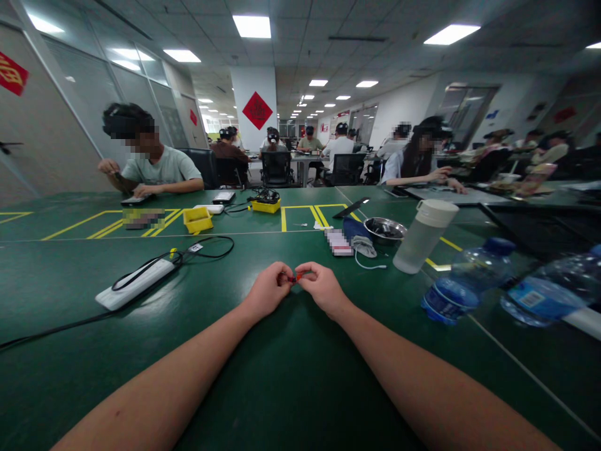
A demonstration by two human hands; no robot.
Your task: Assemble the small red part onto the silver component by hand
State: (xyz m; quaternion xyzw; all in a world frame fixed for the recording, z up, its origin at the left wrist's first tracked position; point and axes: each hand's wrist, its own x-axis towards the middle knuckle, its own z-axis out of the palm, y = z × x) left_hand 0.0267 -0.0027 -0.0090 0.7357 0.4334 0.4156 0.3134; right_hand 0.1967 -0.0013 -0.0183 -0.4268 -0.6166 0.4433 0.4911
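Just above the green table (286, 369), my left hand (268, 289) and my right hand (323, 289) meet at their fingertips. Between them is a small red and orange piece (298, 277), too small to tell its kind. Both hands are closed in a pinch, the left on its darker red end and the right on its orange end. The fingers hide most of it, and I cannot tell whether it is one part or two.
On the left lies a white power strip (136, 285) with a black cable. Yellow trays (197, 220) stand farther back. To the right are a metal bowl (385, 229), a frosted bottle (425, 238) and plastic water bottles (467, 282). Other people sit across the table.
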